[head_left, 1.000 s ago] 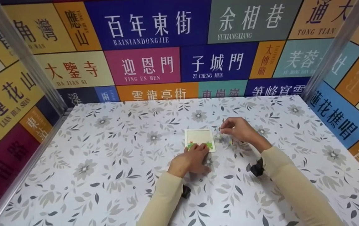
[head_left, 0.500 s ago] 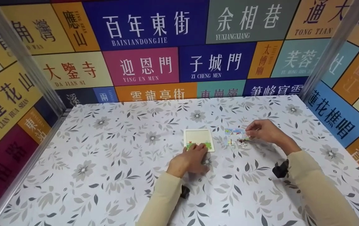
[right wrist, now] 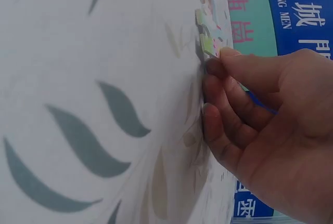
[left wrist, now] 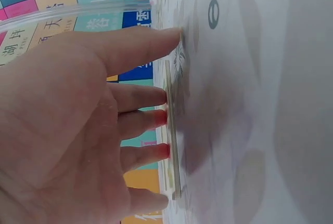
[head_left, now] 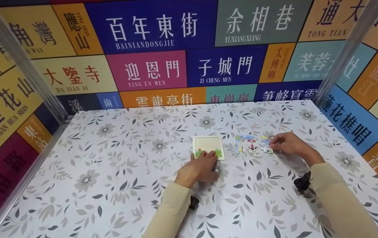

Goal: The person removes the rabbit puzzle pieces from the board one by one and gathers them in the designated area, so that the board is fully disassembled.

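The left hand (head_left: 199,168) is released, its fingers extended and their tips pressing on the near part of a shallow, square, cream-bordered puzzle board (head_left: 207,144); nothing is grasped. The right hand (head_left: 289,144) is in a narrow pinch, thumb and forefinger closed on the edge of a thin, flat, green-edged puzzle piece (right wrist: 209,45), with the other fingers curled beneath. This piece is at the right end of a cluster of multicoloured flat puzzle pieces (head_left: 252,146), just right of the board on the white, leaf-patterned tabletop (head_left: 126,188). The board lies flat, printed green strip toward the person, with no evident long axis; the cluster is longer from left to right. The held piece's own long axis cannot be determined. The left wrist view alone shows the board's thin side edge; the right wrist view alone shows the pinch closely.
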`<state>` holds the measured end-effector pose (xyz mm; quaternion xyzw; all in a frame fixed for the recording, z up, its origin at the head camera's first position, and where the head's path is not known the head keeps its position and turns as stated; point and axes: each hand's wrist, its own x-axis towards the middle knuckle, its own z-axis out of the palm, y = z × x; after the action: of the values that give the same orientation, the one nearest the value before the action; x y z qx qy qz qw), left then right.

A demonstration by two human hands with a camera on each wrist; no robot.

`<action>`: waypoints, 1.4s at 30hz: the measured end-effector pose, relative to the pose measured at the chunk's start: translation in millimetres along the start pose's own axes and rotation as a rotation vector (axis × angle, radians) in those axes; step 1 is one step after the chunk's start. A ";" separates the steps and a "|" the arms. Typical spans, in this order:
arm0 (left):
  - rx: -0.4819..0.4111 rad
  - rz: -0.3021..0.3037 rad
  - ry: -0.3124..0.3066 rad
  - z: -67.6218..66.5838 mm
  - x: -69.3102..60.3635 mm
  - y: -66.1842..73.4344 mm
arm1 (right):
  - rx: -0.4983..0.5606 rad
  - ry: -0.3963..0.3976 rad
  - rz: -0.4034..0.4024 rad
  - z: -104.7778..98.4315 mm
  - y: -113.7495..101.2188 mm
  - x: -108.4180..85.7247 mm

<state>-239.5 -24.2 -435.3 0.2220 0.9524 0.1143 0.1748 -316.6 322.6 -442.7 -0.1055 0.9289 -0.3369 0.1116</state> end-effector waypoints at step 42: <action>0.030 -0.033 -0.021 10.7 -13.7 16.4 | 0.097 -0.122 -0.205 99.4 -146.0 64.4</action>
<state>-217.6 -14.7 -436.4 0.2098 0.9557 0.0947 0.1834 -332.6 135.6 -431.0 -0.2148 0.8873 -0.3842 0.1379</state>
